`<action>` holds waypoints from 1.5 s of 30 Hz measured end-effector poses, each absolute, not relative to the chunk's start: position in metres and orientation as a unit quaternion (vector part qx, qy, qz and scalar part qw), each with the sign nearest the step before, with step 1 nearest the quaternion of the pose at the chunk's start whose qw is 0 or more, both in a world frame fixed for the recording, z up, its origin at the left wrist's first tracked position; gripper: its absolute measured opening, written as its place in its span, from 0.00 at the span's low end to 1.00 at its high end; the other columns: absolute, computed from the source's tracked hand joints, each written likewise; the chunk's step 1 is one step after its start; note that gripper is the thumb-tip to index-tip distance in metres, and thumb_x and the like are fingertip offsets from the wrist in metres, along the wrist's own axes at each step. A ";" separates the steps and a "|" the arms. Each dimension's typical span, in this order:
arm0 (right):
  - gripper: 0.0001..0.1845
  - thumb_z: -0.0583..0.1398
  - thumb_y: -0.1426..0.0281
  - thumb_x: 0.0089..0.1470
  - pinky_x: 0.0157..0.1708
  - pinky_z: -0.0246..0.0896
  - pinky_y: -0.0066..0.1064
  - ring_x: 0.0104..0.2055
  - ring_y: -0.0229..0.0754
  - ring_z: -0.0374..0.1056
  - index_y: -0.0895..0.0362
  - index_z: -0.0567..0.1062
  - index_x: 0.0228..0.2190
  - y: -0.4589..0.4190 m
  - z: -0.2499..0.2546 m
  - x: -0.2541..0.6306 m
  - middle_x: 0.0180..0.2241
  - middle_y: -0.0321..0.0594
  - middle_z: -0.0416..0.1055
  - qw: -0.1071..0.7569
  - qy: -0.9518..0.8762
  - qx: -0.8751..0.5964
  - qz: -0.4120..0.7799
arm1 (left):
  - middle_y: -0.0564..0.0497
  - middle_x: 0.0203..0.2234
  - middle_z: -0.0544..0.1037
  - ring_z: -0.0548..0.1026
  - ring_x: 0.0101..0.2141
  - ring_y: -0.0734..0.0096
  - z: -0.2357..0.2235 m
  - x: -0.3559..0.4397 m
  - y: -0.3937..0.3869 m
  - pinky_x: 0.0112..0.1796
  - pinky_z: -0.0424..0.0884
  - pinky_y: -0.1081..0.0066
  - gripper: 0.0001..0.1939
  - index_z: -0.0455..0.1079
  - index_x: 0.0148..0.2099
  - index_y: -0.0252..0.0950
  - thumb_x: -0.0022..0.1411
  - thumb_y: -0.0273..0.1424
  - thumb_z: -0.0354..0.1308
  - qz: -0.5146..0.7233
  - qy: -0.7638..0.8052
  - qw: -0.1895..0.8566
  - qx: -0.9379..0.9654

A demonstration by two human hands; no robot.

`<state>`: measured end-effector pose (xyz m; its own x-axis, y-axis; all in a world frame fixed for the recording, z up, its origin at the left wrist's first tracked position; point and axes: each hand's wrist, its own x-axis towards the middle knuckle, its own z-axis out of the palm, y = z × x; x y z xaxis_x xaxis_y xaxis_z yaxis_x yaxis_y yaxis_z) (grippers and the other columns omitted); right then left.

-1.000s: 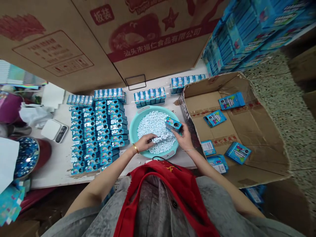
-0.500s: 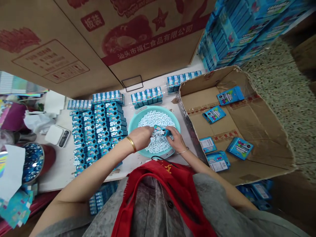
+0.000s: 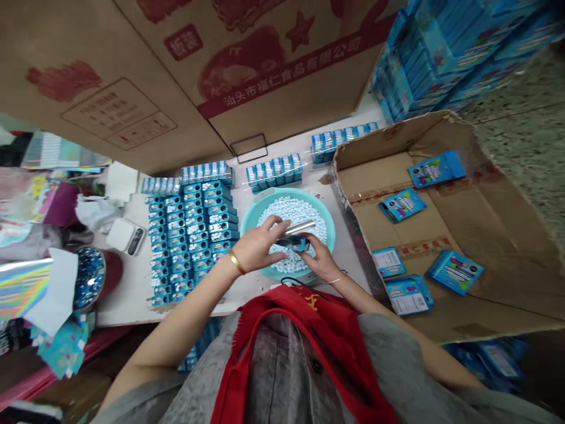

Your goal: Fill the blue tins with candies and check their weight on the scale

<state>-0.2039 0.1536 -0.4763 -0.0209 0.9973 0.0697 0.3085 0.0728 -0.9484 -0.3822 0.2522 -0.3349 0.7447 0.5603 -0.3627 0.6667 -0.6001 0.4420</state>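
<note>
A teal basin (image 3: pixel 249 219) of small pale-blue candies (image 3: pixel 286 207) stands on the white table in front of me. Over it, my left hand (image 3: pixel 260 242), with a gold bangle, curls its fingers along a shiny silver piece (image 3: pixel 303 227); its thumb sticks out below. Whether the silver piece is separate or part of a small box I cannot tell. My right hand (image 3: pixel 321 258) pinches a small blue box (image 3: pixel 300 243) from the right, just under the silver piece. The fingers partly cover the box.
Rows of open small blue boxes (image 3: pixel 194 227), many with candies in them, stand left of the basin. Wrapped packs (image 3: pixel 274 172) line the back before a large carton (image 3: pixel 282 118). At right is an open cardboard box (image 3: pixel 424 218) with blue packets. A scale (image 3: pixel 126 237) lies left.
My left fingers have opened outward from the candy-topped box, and a silver piece now shows between my hands. The box has turned in my right hand. The view has shifted slightly.
</note>
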 end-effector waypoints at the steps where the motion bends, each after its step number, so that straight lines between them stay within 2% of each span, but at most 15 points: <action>1: 0.19 0.57 0.69 0.54 0.50 0.63 0.41 0.48 0.46 0.68 0.52 0.66 0.48 0.150 -0.471 -0.209 0.46 0.42 0.71 0.422 -0.600 -0.538 0.417 | 0.42 0.53 0.64 0.72 0.45 0.61 -0.345 -0.389 0.244 0.42 0.70 0.67 0.31 0.53 0.60 0.36 0.59 0.38 0.59 -0.077 0.354 0.296 0.884; 6: 0.24 0.60 0.63 0.54 0.53 0.62 0.44 0.52 0.48 0.66 0.52 0.65 0.52 0.135 -0.443 -0.223 0.50 0.44 0.69 0.385 -0.628 -0.506 0.448 | 0.46 0.42 0.71 0.72 0.42 0.66 -0.364 -0.438 0.196 0.42 0.69 0.70 0.17 0.62 0.51 0.37 0.64 0.38 0.53 0.021 0.422 0.344 0.839; 9: 0.27 0.61 0.61 0.53 0.57 0.57 0.47 0.56 0.49 0.62 0.52 0.64 0.53 0.135 -0.437 -0.192 0.53 0.47 0.65 0.428 -0.588 -0.568 0.384 | 0.46 0.42 0.72 0.72 0.42 0.66 -0.357 -0.485 0.173 0.43 0.68 0.69 0.17 0.62 0.51 0.38 0.62 0.39 0.54 0.066 0.512 0.314 0.797; 13: 0.23 0.58 0.58 0.54 0.51 0.62 0.47 0.49 0.48 0.66 0.54 0.66 0.50 0.135 -0.449 -0.096 0.47 0.47 0.68 0.460 -0.475 -0.707 0.250 | 0.49 0.38 0.73 0.72 0.37 0.67 -0.371 -0.553 0.154 0.38 0.69 0.70 0.20 0.63 0.49 0.37 0.59 0.44 0.54 0.059 0.614 0.257 0.744; 15: 0.25 0.58 0.57 0.53 0.50 0.62 0.49 0.48 0.51 0.67 0.57 0.67 0.49 0.126 -0.456 -0.046 0.46 0.50 0.70 0.360 -0.472 -0.772 0.226 | 0.50 0.36 0.73 0.72 0.33 0.67 -0.394 -0.575 0.152 0.34 0.68 0.71 0.23 0.63 0.48 0.37 0.56 0.47 0.54 0.032 0.641 0.248 0.725; 19: 0.34 0.66 0.60 0.41 0.53 0.56 0.51 0.54 0.59 0.63 0.61 0.69 0.49 0.098 -0.473 -0.002 0.49 0.58 0.69 0.036 -0.483 -0.825 0.293 | 0.51 0.34 0.72 0.72 0.33 0.66 -0.443 -0.584 0.156 0.32 0.67 0.71 0.23 0.64 0.46 0.37 0.55 0.48 0.53 -0.026 0.657 0.257 0.708; 22: 0.47 0.70 0.62 0.33 0.52 0.54 0.57 0.55 0.66 0.62 0.63 0.64 0.54 0.086 -0.490 -0.013 0.51 0.64 0.66 -0.023 -0.444 -0.843 0.304 | 0.47 0.40 0.71 0.72 0.39 0.63 -0.468 -0.577 0.161 0.38 0.69 0.68 0.22 0.64 0.48 0.36 0.56 0.45 0.50 -0.020 0.658 0.234 0.716; 24: 0.52 0.69 0.60 0.34 0.52 0.53 0.58 0.56 0.67 0.61 0.64 0.58 0.58 0.086 -0.499 -0.023 0.53 0.67 0.63 -0.030 -0.422 -0.853 0.306 | 0.45 0.43 0.69 0.71 0.43 0.60 -0.477 -0.571 0.163 0.42 0.70 0.66 0.21 0.63 0.48 0.36 0.57 0.43 0.50 -0.005 0.661 0.218 0.718; 27: 0.51 0.67 0.58 0.38 0.53 0.55 0.54 0.57 0.65 0.61 0.63 0.55 0.59 0.092 -0.507 -0.029 0.55 0.66 0.59 -0.006 -0.408 -0.856 0.317 | 0.42 0.47 0.66 0.68 0.48 0.56 -0.475 -0.560 0.161 0.47 0.69 0.61 0.22 0.62 0.51 0.36 0.57 0.42 0.51 0.039 0.674 0.189 0.713; 30: 0.48 0.67 0.59 0.35 0.54 0.53 0.55 0.57 0.66 0.60 0.62 0.61 0.56 0.101 -0.509 -0.029 0.55 0.65 0.59 0.050 -0.392 -0.859 0.327 | 0.43 0.46 0.66 0.66 0.50 0.54 -0.462 -0.540 0.161 0.50 0.67 0.57 0.23 0.60 0.53 0.36 0.60 0.43 0.50 0.088 0.660 0.178 0.725; 32: 0.45 0.67 0.60 0.34 0.55 0.51 0.56 0.56 0.67 0.59 0.62 0.64 0.54 0.108 -0.508 -0.024 0.55 0.64 0.59 0.093 -0.371 -0.863 0.330 | 0.44 0.43 0.69 0.69 0.47 0.57 -0.452 -0.523 0.164 0.49 0.68 0.59 0.21 0.61 0.52 0.36 0.62 0.43 0.47 0.087 0.619 0.223 0.748; 36: 0.39 0.58 0.54 0.44 0.50 0.60 0.51 0.51 0.57 0.66 0.60 0.63 0.54 0.114 -0.495 -0.003 0.51 0.57 0.65 0.185 -0.325 -0.855 0.359 | 0.46 0.42 0.73 0.73 0.43 0.62 -0.440 -0.488 0.180 0.44 0.70 0.66 0.19 0.65 0.51 0.39 0.64 0.41 0.44 -0.027 0.510 0.335 0.792; 39: 0.37 0.45 0.48 0.51 0.39 0.68 0.46 0.42 0.51 0.71 0.58 0.60 0.55 0.110 -0.470 0.012 0.46 0.50 0.72 0.251 -0.312 -0.820 0.409 | 0.46 0.41 0.75 0.75 0.41 0.60 -0.435 -0.462 0.193 0.39 0.70 0.66 0.14 0.69 0.46 0.39 0.64 0.36 0.46 -0.178 0.469 0.320 0.804; 42: 0.42 0.37 0.43 0.50 0.35 0.68 0.48 0.43 0.54 0.71 0.56 0.60 0.56 0.104 -0.434 0.005 0.50 0.52 0.70 0.384 -0.279 -0.745 0.468 | 0.43 0.39 0.76 0.76 0.39 0.60 -0.437 -0.433 0.199 0.38 0.69 0.67 0.09 0.70 0.42 0.36 0.61 0.30 0.51 -0.262 0.449 0.300 0.800; 45: 0.49 0.37 0.35 0.45 0.37 0.66 0.52 0.51 0.61 0.67 0.53 0.62 0.56 0.105 -0.402 -0.027 0.57 0.54 0.63 0.507 -0.186 -0.655 0.529 | 0.43 0.42 0.75 0.75 0.41 0.63 -0.448 -0.399 0.199 0.40 0.68 0.69 0.09 0.68 0.44 0.35 0.62 0.30 0.50 -0.252 0.455 0.298 0.800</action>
<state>-0.0268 0.1053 -0.4017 0.3718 0.7796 -0.5040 -0.2917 -0.4173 -0.8607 -0.3988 0.1993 -0.4477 0.4589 0.5784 -0.6745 0.8787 -0.4079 0.2480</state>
